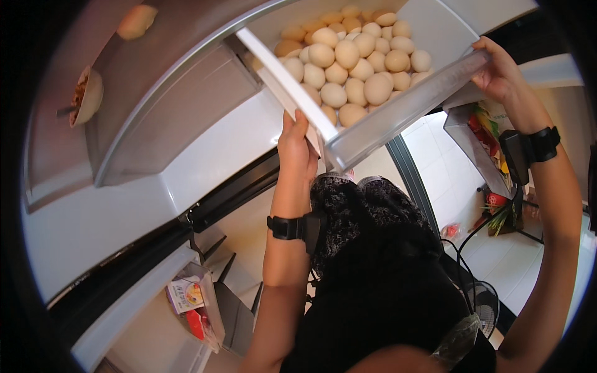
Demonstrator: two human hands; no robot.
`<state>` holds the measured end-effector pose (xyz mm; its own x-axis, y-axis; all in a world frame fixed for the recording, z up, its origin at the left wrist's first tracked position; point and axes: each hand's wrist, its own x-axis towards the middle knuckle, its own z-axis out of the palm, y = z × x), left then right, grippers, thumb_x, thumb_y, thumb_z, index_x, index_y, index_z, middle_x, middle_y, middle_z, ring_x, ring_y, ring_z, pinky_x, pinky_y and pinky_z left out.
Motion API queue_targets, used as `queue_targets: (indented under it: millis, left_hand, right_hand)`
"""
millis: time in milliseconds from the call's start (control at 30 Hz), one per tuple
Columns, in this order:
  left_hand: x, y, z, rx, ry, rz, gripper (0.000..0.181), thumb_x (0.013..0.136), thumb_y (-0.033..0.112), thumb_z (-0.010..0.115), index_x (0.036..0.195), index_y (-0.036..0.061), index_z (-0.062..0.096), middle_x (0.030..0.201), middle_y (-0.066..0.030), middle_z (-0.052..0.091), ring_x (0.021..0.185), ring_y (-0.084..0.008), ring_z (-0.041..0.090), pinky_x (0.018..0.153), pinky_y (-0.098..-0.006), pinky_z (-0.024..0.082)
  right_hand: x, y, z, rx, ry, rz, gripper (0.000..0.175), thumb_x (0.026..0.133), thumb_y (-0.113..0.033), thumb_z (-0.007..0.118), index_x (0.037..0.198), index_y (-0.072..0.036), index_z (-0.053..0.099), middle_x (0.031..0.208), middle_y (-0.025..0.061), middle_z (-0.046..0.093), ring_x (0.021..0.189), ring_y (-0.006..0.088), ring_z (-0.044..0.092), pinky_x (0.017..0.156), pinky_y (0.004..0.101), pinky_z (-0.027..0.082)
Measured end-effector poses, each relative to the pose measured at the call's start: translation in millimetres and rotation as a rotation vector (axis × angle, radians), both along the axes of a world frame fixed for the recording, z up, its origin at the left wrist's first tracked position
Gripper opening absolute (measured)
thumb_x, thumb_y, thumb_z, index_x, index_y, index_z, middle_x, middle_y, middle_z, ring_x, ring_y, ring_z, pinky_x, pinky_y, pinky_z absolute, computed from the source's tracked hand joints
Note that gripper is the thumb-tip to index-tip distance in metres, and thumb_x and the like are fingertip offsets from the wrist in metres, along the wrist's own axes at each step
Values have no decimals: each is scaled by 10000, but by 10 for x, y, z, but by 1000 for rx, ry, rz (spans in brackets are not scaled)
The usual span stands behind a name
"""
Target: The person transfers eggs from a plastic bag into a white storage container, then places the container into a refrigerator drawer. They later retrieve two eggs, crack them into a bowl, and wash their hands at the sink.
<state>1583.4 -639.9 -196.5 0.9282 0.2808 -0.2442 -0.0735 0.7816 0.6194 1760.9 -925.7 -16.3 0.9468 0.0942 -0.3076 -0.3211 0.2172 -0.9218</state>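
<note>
A refrigerator drawer (401, 109) with a translucent front is pulled out over my legs. Many pale brown eggs (347, 56) lie heaped inside it. My right hand (499, 72) grips the right end of the drawer's front, thumb on the upper edge. At the left front corner, my left hand (297, 144) holds the drawer's side, below its white rim (289, 81). The fingers of that hand are partly hidden behind the side wall. Both wrists wear black strapped devices.
Left of the drawer is a glass shelf (186, 116); a bowl of food (87, 96) with a utensil stands further in. Open doors flank me: the left one has a bin (200, 303) with packages, the right one a bin (480, 144). Cables (466, 261) hang at my right side.
</note>
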Motion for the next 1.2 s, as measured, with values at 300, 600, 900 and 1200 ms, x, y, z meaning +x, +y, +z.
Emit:
queue_targets:
  millis: [300, 600, 900, 1200]
  left_hand:
    - [70, 47, -209, -69, -128, -47, 422, 994, 203, 367, 1388, 81, 276, 1209, -103, 512, 1059, -202, 552, 879, -353, 490]
    - [-54, -105, -243, -146, -63, -3, 424, 995, 260, 391, 1386, 122, 299, 988, -46, 597, 700, -92, 565, 475, -208, 420]
    - [-21, 23, -296, -18, -33, -14, 469, 938, 71, 386, 1401, 86, 314, 1278, -103, 501, 1080, -224, 570, 874, -343, 511]
    - [-7, 83, -155, 5, -23, -16, 464, 990, 247, 402, 1420, 125, 279, 1109, -43, 579, 823, -106, 593, 586, -197, 473]
  right_hand:
    - [-16, 71, 109, -114, 7, 112, 293, 762, -62, 610, 1024, 19, 505, 938, 93, 599, 810, 217, 643, 703, 321, 591]
    - [-103, 249, 263, -206, 10, 142, 308, 758, -98, 602, 1024, 19, 501, 928, 101, 597, 762, 217, 658, 666, 315, 603]
    - [-477, 371, 298, -255, 4, 77, 318, 763, -141, 600, 1018, 22, 505, 900, 91, 619, 690, 170, 654, 580, 269, 589]
    - [-320, 253, 238, -148, 64, 116, 258, 775, -103, 591, 995, 9, 516, 879, 63, 605, 736, 178, 648, 688, 294, 593]
